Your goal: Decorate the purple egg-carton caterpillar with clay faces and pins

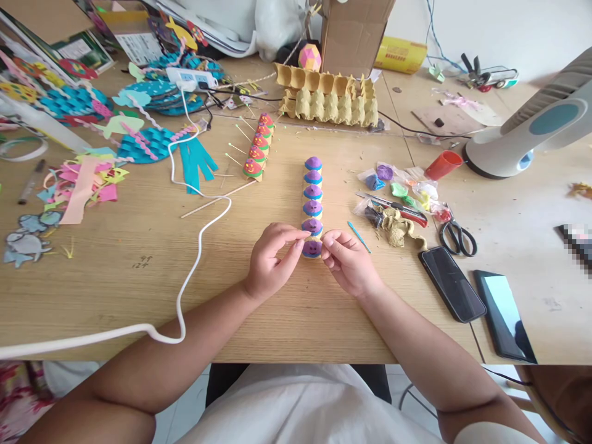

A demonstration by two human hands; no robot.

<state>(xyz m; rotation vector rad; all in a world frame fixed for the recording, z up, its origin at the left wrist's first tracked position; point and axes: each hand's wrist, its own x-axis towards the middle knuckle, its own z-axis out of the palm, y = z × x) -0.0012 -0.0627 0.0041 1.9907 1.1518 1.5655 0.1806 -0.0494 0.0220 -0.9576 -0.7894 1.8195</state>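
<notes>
A strip of egg-carton cups (313, 192) covered in purple and blue clay stands upright in the picture at the middle of the table, with small dark faces on its cups. My left hand (276, 259) is at the left of its near end, thumb and index finger stretched out and apart, the index fingertip near the second-nearest cup. On the right side, my right hand (348, 259) has thumb and index finger pinched together beside the nearest cup; whatever is between them is too small to make out. A blue stick (359, 237) lies right of the strip.
A red-green strip (260, 147) with pins lies behind left. Egg cartons (324, 102) are at the back. Clay packets (386, 172), a cutter (407, 213), scissors (457, 238) and two phones (453, 283) lie right. A white cable (200, 246) and paper scraps (81, 188) lie left.
</notes>
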